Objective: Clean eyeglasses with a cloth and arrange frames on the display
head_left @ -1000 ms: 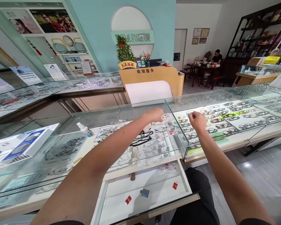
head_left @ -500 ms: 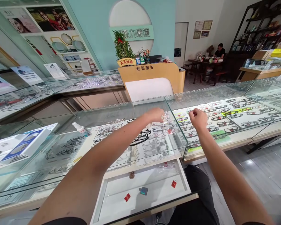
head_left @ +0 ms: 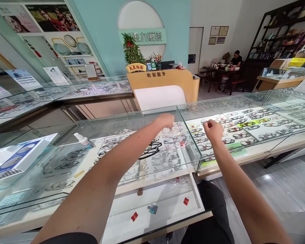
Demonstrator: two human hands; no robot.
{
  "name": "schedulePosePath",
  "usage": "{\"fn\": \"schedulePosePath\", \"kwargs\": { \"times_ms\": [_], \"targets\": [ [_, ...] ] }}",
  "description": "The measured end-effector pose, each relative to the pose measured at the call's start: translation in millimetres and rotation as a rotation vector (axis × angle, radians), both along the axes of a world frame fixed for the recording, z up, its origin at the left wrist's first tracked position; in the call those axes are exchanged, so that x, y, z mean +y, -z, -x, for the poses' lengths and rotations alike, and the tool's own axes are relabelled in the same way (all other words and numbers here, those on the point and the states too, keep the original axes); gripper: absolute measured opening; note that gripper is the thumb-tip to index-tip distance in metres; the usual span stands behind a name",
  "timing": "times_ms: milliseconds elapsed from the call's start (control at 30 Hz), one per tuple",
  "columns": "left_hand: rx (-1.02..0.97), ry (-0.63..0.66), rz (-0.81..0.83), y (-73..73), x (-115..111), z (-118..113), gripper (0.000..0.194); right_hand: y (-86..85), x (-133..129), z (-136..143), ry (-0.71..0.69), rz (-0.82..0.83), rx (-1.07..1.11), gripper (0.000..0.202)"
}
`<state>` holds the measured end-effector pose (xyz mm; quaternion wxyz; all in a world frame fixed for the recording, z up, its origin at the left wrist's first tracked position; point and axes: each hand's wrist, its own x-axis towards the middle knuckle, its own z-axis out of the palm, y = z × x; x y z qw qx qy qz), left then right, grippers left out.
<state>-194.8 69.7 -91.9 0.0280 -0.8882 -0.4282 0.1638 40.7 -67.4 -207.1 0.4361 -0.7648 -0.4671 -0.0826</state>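
Note:
My left hand (head_left: 165, 121) reaches over the glass display counter (head_left: 197, 156), its fingers bent downward and closed near a column of clear-framed eyeglasses (head_left: 176, 138). Whatever lies between those fingertips is hidden. Just in front of my left forearm are black-framed eyeglasses (head_left: 152, 149). To the right of the glass divider, my right hand (head_left: 214, 131) is curled into a fist above rows of eyeglasses (head_left: 241, 135). I cannot make out whether it holds anything. A thin green rim (head_left: 204, 121) shows beside its fingers.
Below the counter an open white drawer (head_left: 167, 223) holds red packets (head_left: 186, 201) and a small grey square (head_left: 153, 208). A spray bottle (head_left: 83, 140) and a white-and-blue box (head_left: 20, 157) stand left. A person (head_left: 236, 59) sits at a far table.
My left hand has shifted slightly left and back over the clear-framed eyeglasses; a whitish bit at its fingers shows less now. The right hand keeps its fist. The view has shifted slightly.

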Motion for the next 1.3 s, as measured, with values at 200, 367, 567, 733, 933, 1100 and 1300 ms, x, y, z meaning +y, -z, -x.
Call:
{"fn": "schedulePosePath", "kwargs": {
  "times_ms": [200,367,567,733,933,1100,1300],
  "targets": [
    [0.005,0.002,0.003,8.6,6,-6,0.049,-2.1,-1,1,0.004,0.025,0.014,0.026],
    [-0.023,0.023,-0.010,7.9,9,-4,0.048,-2.8,0,1,0.012,0.039,0.030,0.027],
    [-0.065,0.066,-0.052,3.9,0,-1,0.037,-1.6,-1,-1,0.019,0.051,0.048,0.027],
    [-0.092,0.097,-0.090,-1.5,-15,4,0.036,-0.1,-1,-3,0.020,0.051,0.058,0.026],
    [-0.186,0.118,-0.101,-23.6,-35,21,0.023,1.2,-1,-5,0.003,0.037,0.058,0.024],
    [-0.324,0.102,-0.111,-46.1,-58,54,0.023,4.0,-1,-7,0.011,0.029,0.055,0.023],
    [-0.780,-0.003,-0.051,-61.9,-97,122,0.031,4.9,-3,-1,-0.007,0.018,0.028,0.023]
  ]
}}
